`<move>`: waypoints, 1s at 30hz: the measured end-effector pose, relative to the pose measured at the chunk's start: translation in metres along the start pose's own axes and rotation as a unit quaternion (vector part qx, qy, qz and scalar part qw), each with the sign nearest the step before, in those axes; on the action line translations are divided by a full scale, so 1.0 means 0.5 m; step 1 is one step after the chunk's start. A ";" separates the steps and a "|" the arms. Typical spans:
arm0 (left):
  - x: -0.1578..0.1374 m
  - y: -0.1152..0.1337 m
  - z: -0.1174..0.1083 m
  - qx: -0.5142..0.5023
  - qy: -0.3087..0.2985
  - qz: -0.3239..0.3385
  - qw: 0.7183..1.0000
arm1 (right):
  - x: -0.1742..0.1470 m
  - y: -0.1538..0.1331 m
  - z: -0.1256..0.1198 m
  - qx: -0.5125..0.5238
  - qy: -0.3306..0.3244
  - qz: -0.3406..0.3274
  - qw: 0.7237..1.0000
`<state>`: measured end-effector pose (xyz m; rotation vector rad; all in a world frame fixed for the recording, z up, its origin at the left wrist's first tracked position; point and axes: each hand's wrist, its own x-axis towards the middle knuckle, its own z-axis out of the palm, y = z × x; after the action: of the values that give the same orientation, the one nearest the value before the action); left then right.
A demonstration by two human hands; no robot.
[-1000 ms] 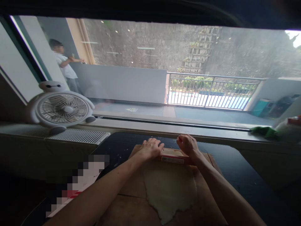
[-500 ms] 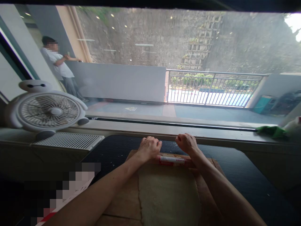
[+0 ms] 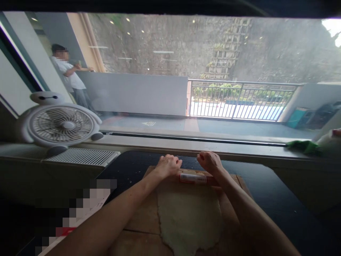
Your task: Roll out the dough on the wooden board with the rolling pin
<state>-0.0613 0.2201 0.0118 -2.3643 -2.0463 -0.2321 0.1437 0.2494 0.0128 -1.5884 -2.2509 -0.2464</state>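
Observation:
A rolling pin with a red and white label lies across the far part of a rolled-out sheet of dough. The pale dough has a ragged edge and rests on a wooden board. My left hand is over the pin's left end, its fingers curled. On the right end, my right hand is also closed, with its wrist covering that part of the pin. Both arms reach forward, one along each side of the dough. How the fingers meet the pin is partly hidden.
The board is on a dark table. A white fan stands at the left by a slatted vent. Beyond the sill is a large window; a green cloth lies at right. Outside, a person leans at a low wall.
The view has tilted slightly, so more of the dough's near edge shows. The rolling pin's label has turned, showing less red below the white. Both hands stay closed at the pin.

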 end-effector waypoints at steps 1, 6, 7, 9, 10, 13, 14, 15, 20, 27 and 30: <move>-0.014 0.003 -0.004 -0.002 0.002 0.007 1.000 | -0.013 -0.006 -0.008 0.008 -0.002 0.000 1.000; -0.107 0.027 -0.024 -0.001 0.049 0.048 0.998 | -0.098 -0.039 -0.058 0.031 0.022 -0.018 0.999; -0.128 0.031 -0.027 -0.001 0.058 0.053 0.997 | -0.119 -0.047 -0.066 0.035 0.026 -0.025 0.999; -0.172 0.037 -0.029 -0.004 0.073 0.062 0.995 | -0.162 -0.063 -0.080 0.046 0.025 -0.031 0.998; -0.193 0.039 -0.029 -0.006 0.080 0.065 0.995 | -0.183 -0.071 -0.085 0.052 0.022 -0.031 0.998; -0.244 0.040 -0.027 -0.014 0.097 0.072 0.993 | -0.231 -0.093 -0.094 0.054 0.028 -0.026 0.998; -0.254 0.040 -0.026 -0.014 0.102 0.073 0.992 | -0.240 -0.098 -0.095 0.051 0.032 -0.025 0.998; -0.260 0.039 -0.025 -0.015 0.106 0.073 0.992 | -0.244 -0.102 -0.095 0.046 0.036 -0.024 0.998; -0.210 0.040 -0.017 -0.006 0.115 0.059 0.992 | -0.196 -0.099 -0.081 0.023 0.024 -0.013 0.999; -0.080 0.057 -0.006 -0.010 0.076 0.025 0.997 | -0.073 -0.073 -0.025 0.020 -0.035 0.039 0.998; -0.039 0.057 -0.006 -0.014 0.026 -0.009 1.000 | -0.028 -0.059 -0.003 0.031 -0.085 0.063 0.994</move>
<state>-0.0361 0.1966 0.0151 -2.3307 -2.0564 -0.3215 0.1205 0.2262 0.0109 -1.7686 -2.2471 -0.0056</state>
